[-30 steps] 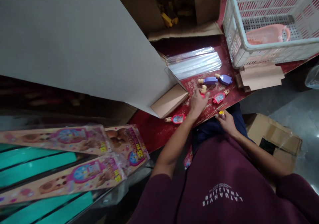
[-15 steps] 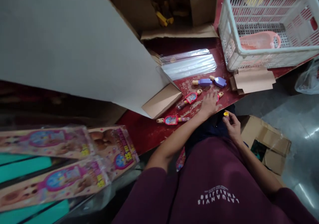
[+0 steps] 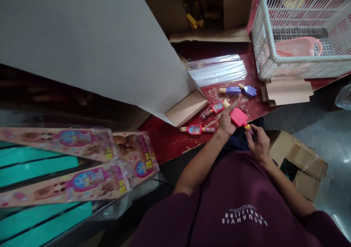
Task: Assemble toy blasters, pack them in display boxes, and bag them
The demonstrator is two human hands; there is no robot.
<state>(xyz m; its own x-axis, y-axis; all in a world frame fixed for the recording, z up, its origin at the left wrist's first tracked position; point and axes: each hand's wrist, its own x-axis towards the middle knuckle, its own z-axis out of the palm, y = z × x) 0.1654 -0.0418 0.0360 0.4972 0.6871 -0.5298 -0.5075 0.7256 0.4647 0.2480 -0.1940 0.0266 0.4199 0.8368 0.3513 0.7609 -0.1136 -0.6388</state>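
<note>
My left hand [image 3: 228,123] is closed around a pink-red toy [image 3: 238,117] with a beige bear-like tip, its plain side facing up. My right hand [image 3: 259,144] grips a small clear tube with a yellow end [image 3: 248,127], which meets the toy's lower end; whether it is seated there I cannot tell. On the red table just left of my left hand lie two similar red toys with blue picture labels, one nearer [image 3: 195,129] and one farther [image 3: 216,107]. Two purple toys [image 3: 233,90] with beige tips rest beyond my hands.
Clear plastic sleeves [image 3: 219,71] lie behind the toys. A white crate [image 3: 298,68] holding a pink scoop stands at the right, with folded cardboard [image 3: 290,91] before it. A large pale board [image 3: 90,38] leans in from the left. Printed packages [image 3: 82,181] lie at lower left.
My left hand has picked up the red toy from the table and brought it toward my body. My right hand has brought the yellow-ended piece to the toy's end. The view has shifted slightly left.
</note>
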